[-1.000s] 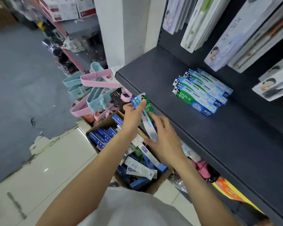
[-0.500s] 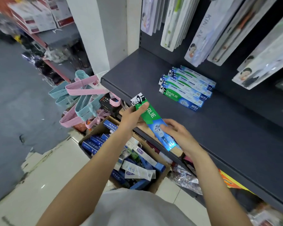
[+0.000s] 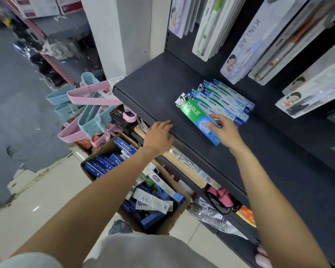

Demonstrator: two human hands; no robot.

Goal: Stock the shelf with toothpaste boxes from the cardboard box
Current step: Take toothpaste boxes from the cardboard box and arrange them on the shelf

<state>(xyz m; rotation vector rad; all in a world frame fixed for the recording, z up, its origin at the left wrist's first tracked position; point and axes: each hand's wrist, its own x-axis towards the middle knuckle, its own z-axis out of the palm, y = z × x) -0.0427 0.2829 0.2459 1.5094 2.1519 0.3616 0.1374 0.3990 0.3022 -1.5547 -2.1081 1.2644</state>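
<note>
On dark shelf: toothpaste boxes; below, tiled floor.

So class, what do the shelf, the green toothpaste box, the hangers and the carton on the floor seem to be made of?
Shelf: probably painted metal; dark matt surface, thin folded front lip.
Green toothpaste box: glossy printed card; sharp folded edges, sheen.
Hangers: likely moulded plastic; uniform pastel pink and blue, smooth ribs.
Carton: brown corrugated cardboard; raw dull flaps.

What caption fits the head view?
Right hand sets a Darlie box on the shelf; left hand rests on its edge.
</note>
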